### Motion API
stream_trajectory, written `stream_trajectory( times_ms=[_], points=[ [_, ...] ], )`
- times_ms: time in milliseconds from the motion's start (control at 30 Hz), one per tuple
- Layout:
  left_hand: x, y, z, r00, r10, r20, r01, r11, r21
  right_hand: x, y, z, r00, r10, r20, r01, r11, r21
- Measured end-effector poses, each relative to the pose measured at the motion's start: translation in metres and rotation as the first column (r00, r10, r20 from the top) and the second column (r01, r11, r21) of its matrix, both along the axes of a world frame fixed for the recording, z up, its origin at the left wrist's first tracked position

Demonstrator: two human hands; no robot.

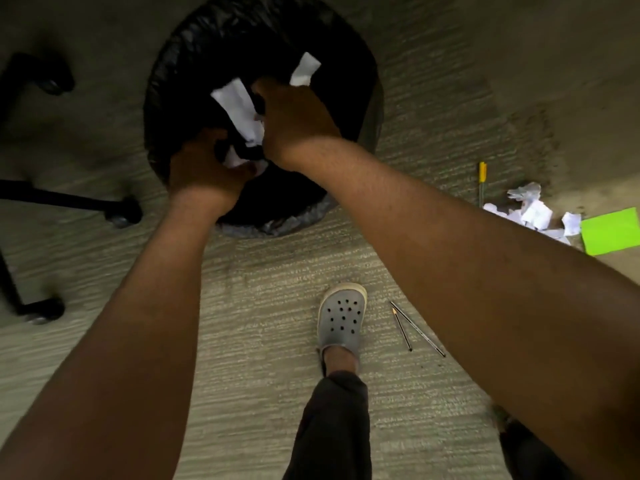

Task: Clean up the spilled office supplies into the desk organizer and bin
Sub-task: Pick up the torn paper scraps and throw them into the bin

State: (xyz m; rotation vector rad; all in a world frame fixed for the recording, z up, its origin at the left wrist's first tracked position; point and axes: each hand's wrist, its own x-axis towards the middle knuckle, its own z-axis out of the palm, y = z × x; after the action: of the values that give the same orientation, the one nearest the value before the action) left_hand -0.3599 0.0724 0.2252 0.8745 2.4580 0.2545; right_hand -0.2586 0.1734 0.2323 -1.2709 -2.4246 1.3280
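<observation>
A grey-green carpeted floor [263,282] carries a round bin [367,109] lined with a black bag. Both hands reach over its mouth: the left hand [204,169] curls round crumpled white paper [239,109] at the near rim, the right hand [294,123] grips more of it above the bin's centre, fingers hidden. Right of the bin lie torn paper scraps [535,213], a green sheet [611,232] and a yellow-capped pen [482,181]; nearer, two pencils [417,329] beside a grey clog [341,318]. Left of the bin stand chair castors [121,211].
</observation>
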Motion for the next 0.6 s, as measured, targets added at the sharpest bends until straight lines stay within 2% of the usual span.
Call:
stream_trajectory(
  times_ms=[100, 167, 233, 333, 400, 467, 600],
  points=[
    [0.002, 0.001, -0.006, 0.991, -0.126, -0.047, 0.120, 0.986, -0.115, 0.001, -0.002, -0.005, 0.989, 0.095, 0.110, -0.095, 0.995, -0.003],
    [0.009, -0.001, -0.004, 0.985, -0.146, -0.093, 0.145, 0.989, -0.022, 0.006, -0.004, -0.005, 0.992, 0.084, 0.091, -0.088, 0.995, 0.046],
    [0.024, -0.005, 0.001, 0.988, -0.125, -0.091, 0.138, 0.976, 0.166, 0.018, -0.008, -0.004, 0.998, 0.062, -0.010, -0.060, 0.993, 0.104],
    [0.057, -0.007, 0.009, 0.993, -0.103, -0.054, 0.116, 0.855, 0.506, 0.051, -0.019, 0.003, 0.964, -0.068, -0.256, 0.130, 0.963, 0.236],
    [0.083, -0.007, 0.012, 0.998, -0.062, -0.013, 0.055, 0.749, 0.660, 0.079, -0.026, 0.005, 0.913, -0.199, -0.355, 0.301, 0.918, 0.259],
    [0.112, -0.010, 0.011, 0.998, -0.064, 0.006, 0.040, 0.687, 0.725, 0.113, -0.033, 0.000, 0.874, -0.314, -0.371, 0.411, 0.885, 0.217],
    [0.169, -0.018, -0.007, 0.980, -0.174, 0.099, 0.057, 0.715, 0.697, 0.189, -0.053, -0.027, 0.836, -0.472, -0.279, 0.530, 0.828, 0.186]
  ],
)
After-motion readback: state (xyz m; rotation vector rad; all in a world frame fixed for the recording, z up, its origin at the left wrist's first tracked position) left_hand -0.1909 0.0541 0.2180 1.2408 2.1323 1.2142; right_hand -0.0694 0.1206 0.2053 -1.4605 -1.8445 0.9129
